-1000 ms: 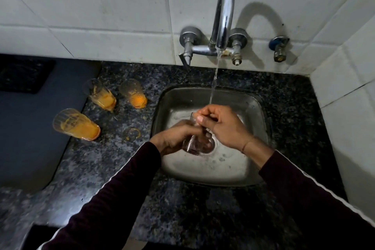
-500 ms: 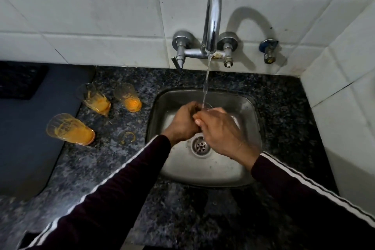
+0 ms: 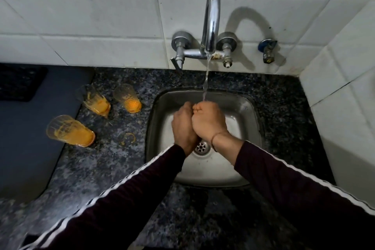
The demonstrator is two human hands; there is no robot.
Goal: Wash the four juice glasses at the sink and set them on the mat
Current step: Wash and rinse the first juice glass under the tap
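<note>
The single head camera looks steeply down and forward at the sink (image 3: 251, 111) from close above, facing the tiled wall (image 3: 101, 26) behind it.

Sink basin (image 3: 239, 170): centre occupied by left hand (image 3: 183, 128) and right hand (image 3: 209, 121), pressed together under water stream (image 3: 206, 83). Free room along basin right wall and near wall.

Tap spout (image 3: 212, 20) overhangs far rim; valve handles and side cock (image 3: 267, 50) project from tiled wall.

Counter left of sink: three soiled glasses (image 3: 71, 133) block far-left zone; orange residue ring (image 3: 128, 138) between nearest glass and basin. Near counter strip unobstructed.

Mat (image 3: 26, 138) at far left: surface clear.

Right: tiled side wall (image 3: 345, 97) limits lateral access.
</note>
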